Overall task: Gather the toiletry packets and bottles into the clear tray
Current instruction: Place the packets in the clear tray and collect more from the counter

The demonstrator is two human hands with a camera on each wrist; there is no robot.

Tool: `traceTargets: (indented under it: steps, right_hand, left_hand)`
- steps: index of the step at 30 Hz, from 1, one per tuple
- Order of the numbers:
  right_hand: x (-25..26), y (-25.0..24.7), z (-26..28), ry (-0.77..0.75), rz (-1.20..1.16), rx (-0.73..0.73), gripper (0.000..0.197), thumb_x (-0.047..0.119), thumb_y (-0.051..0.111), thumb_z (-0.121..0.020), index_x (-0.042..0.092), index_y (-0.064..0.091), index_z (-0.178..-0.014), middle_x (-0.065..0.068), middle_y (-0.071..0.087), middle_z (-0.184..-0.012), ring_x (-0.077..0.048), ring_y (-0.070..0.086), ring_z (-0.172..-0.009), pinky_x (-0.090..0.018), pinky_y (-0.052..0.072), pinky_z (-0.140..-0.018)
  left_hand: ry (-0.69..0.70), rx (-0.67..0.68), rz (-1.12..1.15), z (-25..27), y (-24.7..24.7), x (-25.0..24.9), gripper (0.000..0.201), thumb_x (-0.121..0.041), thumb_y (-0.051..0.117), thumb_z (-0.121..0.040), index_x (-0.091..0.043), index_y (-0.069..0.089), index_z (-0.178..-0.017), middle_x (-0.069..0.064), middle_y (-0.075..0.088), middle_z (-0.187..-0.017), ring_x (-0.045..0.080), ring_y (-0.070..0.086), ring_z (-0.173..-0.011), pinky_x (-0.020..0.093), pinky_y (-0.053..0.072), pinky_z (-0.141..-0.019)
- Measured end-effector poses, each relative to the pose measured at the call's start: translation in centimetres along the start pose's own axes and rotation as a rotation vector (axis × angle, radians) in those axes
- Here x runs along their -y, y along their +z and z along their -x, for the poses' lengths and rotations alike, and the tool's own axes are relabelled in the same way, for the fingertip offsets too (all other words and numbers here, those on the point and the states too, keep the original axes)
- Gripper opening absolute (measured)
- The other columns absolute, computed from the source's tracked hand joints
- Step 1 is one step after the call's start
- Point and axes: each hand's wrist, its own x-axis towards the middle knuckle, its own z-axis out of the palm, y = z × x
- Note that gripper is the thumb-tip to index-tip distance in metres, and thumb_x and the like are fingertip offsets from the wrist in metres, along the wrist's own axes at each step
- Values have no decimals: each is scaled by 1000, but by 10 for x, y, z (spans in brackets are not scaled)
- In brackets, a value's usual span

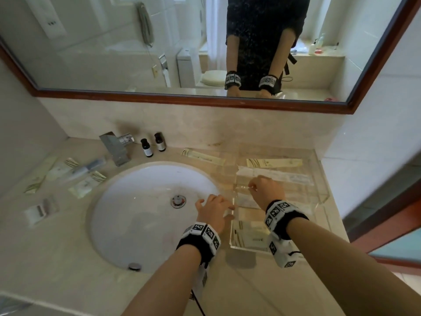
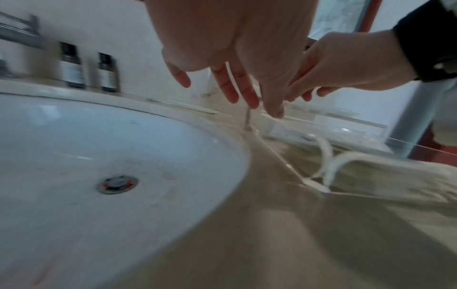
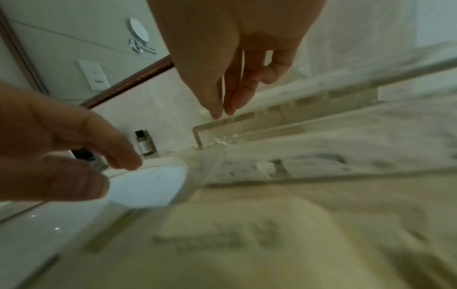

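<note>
Clear tray (image 1: 319,197) holds packets (image 1: 273,163); both hands hover, fingers loose.

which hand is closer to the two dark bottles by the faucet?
Left. The left hand is over the sink's right edge, nearer the two dark bottles; the right hand is farther right, over the clear tray.

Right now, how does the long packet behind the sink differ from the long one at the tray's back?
The packet behind the sink lies on bare counter, outside the clear tray, angled. The packet at the tray's back is inside, nearly level. Both are long, cream, flat and untouched by the hands.
</note>
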Motion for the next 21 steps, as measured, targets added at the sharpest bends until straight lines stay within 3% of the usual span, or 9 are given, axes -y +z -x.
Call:
traceTargets:
  steps: [6,9,13,21]
  right_hand:
    - [84,-2,-24,-84,-129,-22,24,20,47,-93,10,69,-96,-9,67,-103,-32,63,-89,-37,53,-77]
    - [144,9,-36,-182,-129,-6,23,20,48,-92,13,69,-97,-6,68,-106,-29,63,-94,-34,51,-81]
    - [234,33,-45,-280,-134,25,24,23,46,-94,16,67,-103,-5,67,-112,-28,61,-101,-38,51,-87]
    - [387,89,-65,-360,-42,104,22,25,45,-93,17,64,-100,-8,67,-106,-29,61,-95,-34,50,-78]
  left_hand:
    - [-163,-73,-41,25,-40,81,25,-42,54,-89,-32,61,-110,-9,54,-126,16,41,-126,45,23,-107]
    - [-239,-107,-44,40,-65,133,25,-42,55,-88,-31,61,-110,-8,55,-124,16,41,-125,46,24,-107]
    - [-299,-126,-87,62,-99,210,27,-44,55,-88,-31,60,-111,-7,55,-126,16,41,-125,46,27,-106]
    - [-370,-77,-176,87,-153,363,31,-45,53,-89,-30,59,-116,-5,53,-130,18,39,-127,47,27,-107]
